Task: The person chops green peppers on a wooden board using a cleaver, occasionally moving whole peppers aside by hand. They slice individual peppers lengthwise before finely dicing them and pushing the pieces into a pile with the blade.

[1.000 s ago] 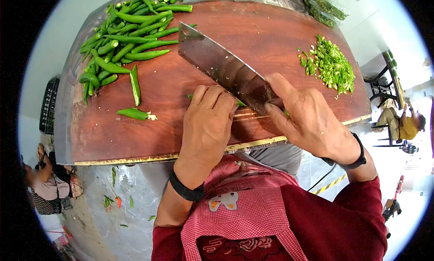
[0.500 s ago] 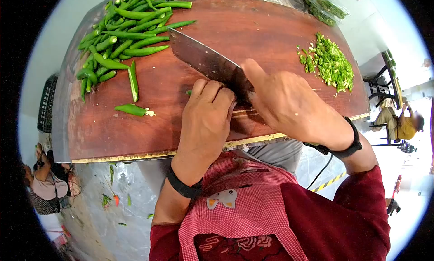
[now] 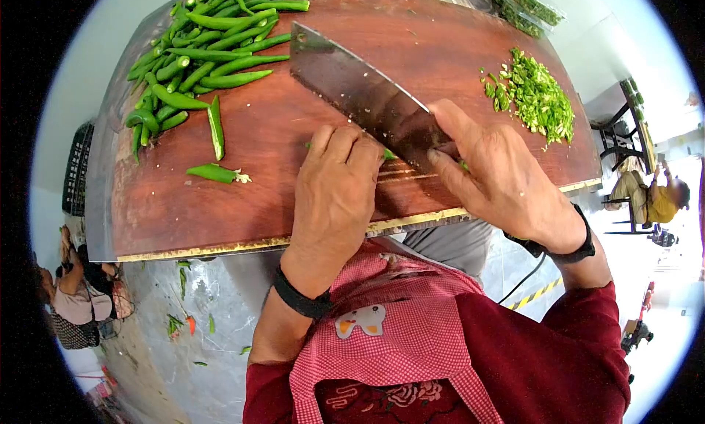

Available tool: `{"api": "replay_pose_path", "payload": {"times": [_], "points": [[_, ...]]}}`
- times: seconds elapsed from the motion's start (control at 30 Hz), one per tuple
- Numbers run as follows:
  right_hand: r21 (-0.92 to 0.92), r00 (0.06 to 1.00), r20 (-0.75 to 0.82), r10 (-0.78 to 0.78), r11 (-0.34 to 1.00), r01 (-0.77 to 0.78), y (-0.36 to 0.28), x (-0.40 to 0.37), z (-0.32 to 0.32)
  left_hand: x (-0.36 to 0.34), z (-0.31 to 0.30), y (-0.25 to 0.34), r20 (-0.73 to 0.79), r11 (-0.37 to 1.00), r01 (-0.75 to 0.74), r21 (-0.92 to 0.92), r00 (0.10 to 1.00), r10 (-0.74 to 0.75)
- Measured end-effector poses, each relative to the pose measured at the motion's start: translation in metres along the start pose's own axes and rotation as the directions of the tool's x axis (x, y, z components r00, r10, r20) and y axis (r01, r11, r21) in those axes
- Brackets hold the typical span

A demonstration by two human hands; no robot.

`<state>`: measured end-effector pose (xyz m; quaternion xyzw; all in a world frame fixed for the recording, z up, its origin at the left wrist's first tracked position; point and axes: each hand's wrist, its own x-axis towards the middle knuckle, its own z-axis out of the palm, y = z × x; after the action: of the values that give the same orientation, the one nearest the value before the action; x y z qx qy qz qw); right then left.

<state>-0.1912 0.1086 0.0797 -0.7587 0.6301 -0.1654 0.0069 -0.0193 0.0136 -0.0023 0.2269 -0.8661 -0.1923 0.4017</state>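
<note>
My right hand (image 3: pixel 496 174) is closed on the handle end of a cleaver (image 3: pixel 360 90), whose broad blade points up and left over the wooden board (image 3: pixel 367 38). Close to the blade's lower side, my left hand (image 3: pixel 338 185) lies on the board with its fingers curled. Small bits of green pepper show beside its fingertips; most of what it holds is hidden. A heap of whole green peppers (image 3: pixel 209 57) is at the board's upper left. Chopped green pepper (image 3: pixel 540 97) forms a pile at the right.
A split pepper piece (image 3: pixel 216 129) and a pepper end (image 3: pixel 213 174) lie left of my left hand. Plastic packs of greens (image 3: pixel 525 9) stand behind the board. People are seated at far left and far right. Pepper scraps are on the floor.
The cleaver and my right hand have moved slightly right, with the blade now away from my left fingers. More green shows beside my left fingertips.
</note>
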Motion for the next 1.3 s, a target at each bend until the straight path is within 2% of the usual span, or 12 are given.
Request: {"api": "replay_pose_path", "payload": {"times": [0.17, 0.23, 0.37, 0.43, 0.53, 0.57, 0.6, 0.67, 0.9, 1.03, 1.23, 1.3], "points": [[-0.032, 0.998, 0.056, 0.001, 0.999, 0.001, -0.006, -0.001, -0.003, 0.000, 0.001, -0.004, -0.009, 1.000, -0.021, -0.017, 1.000, 0.021], [-0.178, 0.993, -0.022, -0.113, 0.978, 0.107, -0.005, -0.001, -0.002, 0.000, 0.002, -0.005, -0.005, 0.999, -0.021, -0.025, 1.000, 0.021], [-0.100, 0.995, 0.007, -0.096, 0.990, 0.096, -0.009, 0.009, -0.003, 0.000, 0.003, -0.008, -0.001, 0.999, -0.049, 0.017, 0.999, 0.049], [-0.054, 0.993, 0.115, -0.037, 0.998, 0.043, -0.009, 0.017, 0.002, -0.001, 0.002, -0.006, 0.012, 0.999, -0.048, 0.021, 0.999, 0.048], [-0.070, 0.988, 0.155, 0.027, 0.997, -0.017, -0.007, 0.042, 0.012, 0.000, 0.002, -0.005, 0.039, 0.998, -0.019, 0.064, 0.999, 0.016], [-0.064, 0.998, 0.060, -0.009, 0.998, 0.013, -0.004, 0.039, 0.017, -0.002, 0.004, -0.008, 0.004, 1.000, -0.023, 0.015, 1.000, 0.023], [-0.063, 0.998, 0.060, -0.023, 0.998, 0.027, -0.001, 0.036, 0.020, -0.003, 0.005, -0.009, -0.034, 0.999, -0.026, -0.032, 0.999, 0.025], [-0.014, 0.987, -0.135, -0.089, 0.996, 0.087, 0.007, 0.028, 0.025, -0.003, 0.001, -0.008, -0.047, 0.999, -0.029, -0.027, 0.998, 0.028], [0.013, 0.998, -0.066, -0.002, 1.000, 0.003, 0.001, -0.001, 0.006, -0.003, 0.000, -0.007, -0.005, 1.000, -0.008, -0.023, 1.000, 0.008], [-0.048, 0.996, -0.070, -0.050, 0.998, 0.047, -0.004, -0.007, 0.003, -0.003, -0.001, -0.005, -0.003, 1.000, 0.018, -0.016, 1.000, -0.019], [-0.012, 0.998, 0.055, -0.013, 1.000, 0.014, -0.008, -0.001, -0.001, -0.003, 0.000, -0.008, -0.031, 0.999, -0.001, -0.048, 1.000, -0.001], [-0.219, 0.994, 0.029, -0.107, 0.969, 0.111, -0.010, 0.002, -0.001, -0.004, 0.000, -0.013, 0.002, 0.997, -0.070, -0.033, 0.998, 0.070]]}}
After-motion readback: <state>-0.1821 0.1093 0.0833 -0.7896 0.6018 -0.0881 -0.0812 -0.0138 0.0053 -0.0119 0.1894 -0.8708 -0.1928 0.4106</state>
